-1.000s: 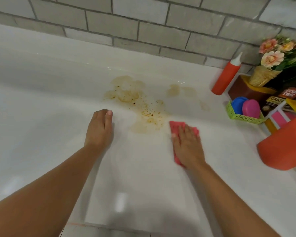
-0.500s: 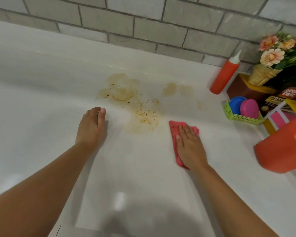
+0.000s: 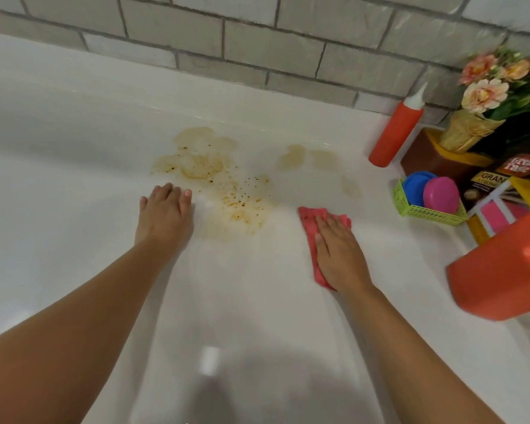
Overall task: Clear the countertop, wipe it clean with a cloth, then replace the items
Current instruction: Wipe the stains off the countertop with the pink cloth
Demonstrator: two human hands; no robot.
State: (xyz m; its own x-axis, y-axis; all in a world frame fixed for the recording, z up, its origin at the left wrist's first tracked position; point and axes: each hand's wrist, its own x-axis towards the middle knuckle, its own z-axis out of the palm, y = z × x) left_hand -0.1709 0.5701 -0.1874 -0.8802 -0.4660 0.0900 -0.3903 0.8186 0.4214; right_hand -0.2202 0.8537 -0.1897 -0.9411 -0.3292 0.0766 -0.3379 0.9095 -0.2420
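One pink cloth (image 3: 308, 221) lies on the white countertop (image 3: 74, 148), just right of one large brown stain (image 3: 214, 179) (two fainter patches (image 3: 291, 156) behind it). Two hands: the right hand (image 3: 338, 252) presses flat on the cloth, fingers straight; the left hand (image 3: 166, 212) rests flat beside the stain, holding nothing. One red squeeze bottle (image 3: 395, 133), one green basket (image 3: 426, 211) and one orange container (image 3: 502, 270) crowd the right edge.
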